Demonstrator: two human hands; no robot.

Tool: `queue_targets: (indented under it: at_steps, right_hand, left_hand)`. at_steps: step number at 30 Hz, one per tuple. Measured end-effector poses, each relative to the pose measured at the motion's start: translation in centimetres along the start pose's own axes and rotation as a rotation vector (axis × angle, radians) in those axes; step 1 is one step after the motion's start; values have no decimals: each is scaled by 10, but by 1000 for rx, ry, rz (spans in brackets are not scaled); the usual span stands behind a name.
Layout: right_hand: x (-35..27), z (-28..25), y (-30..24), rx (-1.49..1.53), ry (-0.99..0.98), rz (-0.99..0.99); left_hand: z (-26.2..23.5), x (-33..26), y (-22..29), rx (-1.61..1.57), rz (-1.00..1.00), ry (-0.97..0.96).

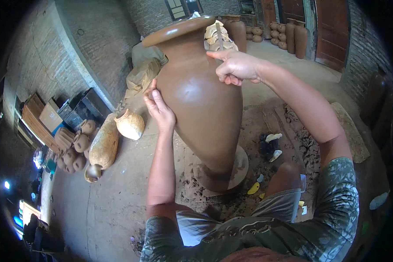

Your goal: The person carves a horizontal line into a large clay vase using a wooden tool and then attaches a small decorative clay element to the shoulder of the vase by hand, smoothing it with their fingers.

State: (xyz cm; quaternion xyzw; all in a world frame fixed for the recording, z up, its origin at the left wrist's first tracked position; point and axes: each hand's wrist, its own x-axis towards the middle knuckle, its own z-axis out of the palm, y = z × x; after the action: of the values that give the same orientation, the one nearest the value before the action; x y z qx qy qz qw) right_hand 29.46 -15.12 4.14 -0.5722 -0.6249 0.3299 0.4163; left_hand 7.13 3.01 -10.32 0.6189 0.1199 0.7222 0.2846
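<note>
A tall brown clay vase [201,100] with a wide flared rim and narrow foot stands before me on a round wheel [241,168]. Its wall is smooth and has a damp sheen. My left hand [161,107] is open at the vase's left side, its fingers stretched upward along the bulge. On the right, my right hand [238,67] points its index finger at the vase's shoulder, the tip at the wall. Its other fingers are curled into the palm; what they hold, if anything, is hidden.
Pale mottled pots [130,124] and several small clay pots [81,142] sit on the floor at left. Clay scraps [305,144] and a yellow piece [253,188] lie right of the wheel. Tall brown vases [296,39] stand by the far wall.
</note>
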Motion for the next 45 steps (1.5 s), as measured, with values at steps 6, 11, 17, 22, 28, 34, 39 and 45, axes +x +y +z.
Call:
queue_targets:
  at_steps: [6,11,17,22,28,34,39,45]
  right_hand:
    - [-3,1,-2,-12,-29,7]
    - [-7,11,-4,-34,-7,7]
    - [-9,21,-11,-53,-45,-13]
    - [-13,30,-18,-104,-24,-3]
    - [-4,31,-14,-121,19,-8]
    - [3,22,-10,-167,31,22]
    - [-9,19,-16,-239,46,44]
    - [24,-14,1,27,193,-18]
  left_hand:
    - [20,-19,32,216,46,111]
    - [42,-35,52,247,32,165]
    - [60,-59,64,394,116,147]
    - [83,-86,83,298,121,38]
    - [98,-116,99,141,147,-208]
    - [71,-116,115,-233,52,-384]
    - [26,-32,90,112,219,-127]
    - [-15,41,17,217,167,-244]
